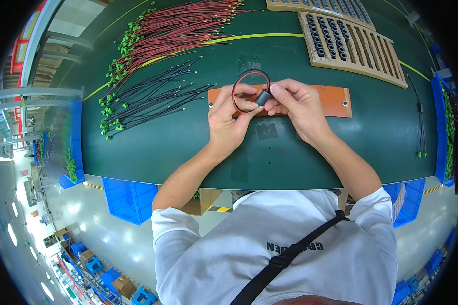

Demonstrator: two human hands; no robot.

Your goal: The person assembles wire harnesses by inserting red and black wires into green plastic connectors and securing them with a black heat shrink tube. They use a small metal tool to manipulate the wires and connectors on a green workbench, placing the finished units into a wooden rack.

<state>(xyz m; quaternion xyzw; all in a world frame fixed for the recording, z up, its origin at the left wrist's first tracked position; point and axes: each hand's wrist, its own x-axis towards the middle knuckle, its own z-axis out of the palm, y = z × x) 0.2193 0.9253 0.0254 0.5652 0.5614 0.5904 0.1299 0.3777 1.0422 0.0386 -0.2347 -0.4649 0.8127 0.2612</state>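
Above an orange board point(336, 102) on the green table, both hands grip a small dark grey cylinder point(262, 98), which looks like a ferrite core. A red and black wire loop point(253, 72) arches up from the core toward the far side. My left hand point(226, 121) pinches the wires and the core's lower left side, fingers closed. On the other side, my right hand point(306, 109) has thumb and fingers closed at the core's upper right end. The wire ends are hidden by the fingers.
Red wires point(183, 25) and black wires point(147, 96) with green connectors lie at the left. Slotted trays point(379, 56) with dark cores stand at the far right. A black cable point(420, 108) with a core lies right. Blue bins point(130, 201) flank the table.
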